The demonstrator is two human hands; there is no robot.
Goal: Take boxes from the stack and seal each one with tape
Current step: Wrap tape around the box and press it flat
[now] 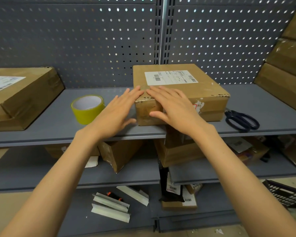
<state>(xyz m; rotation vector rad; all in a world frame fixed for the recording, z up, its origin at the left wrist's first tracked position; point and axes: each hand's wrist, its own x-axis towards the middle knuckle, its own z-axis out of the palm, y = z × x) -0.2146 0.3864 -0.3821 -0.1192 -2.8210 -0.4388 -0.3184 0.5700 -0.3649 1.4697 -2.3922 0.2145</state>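
brown box (203, 90), yellow tape roll (87, 109), black scissors (241, 120)

No word or number can be made out anywhere. The white shipping label (170, 77) on top of the middle box (203, 93) carries barcodes and lines of print too small to read, and the label (3, 82) on the left box (29, 98) is blurred. Further barcoded labels (188, 200) on packages on the lowest shelf (75, 211) are just as unreadable.
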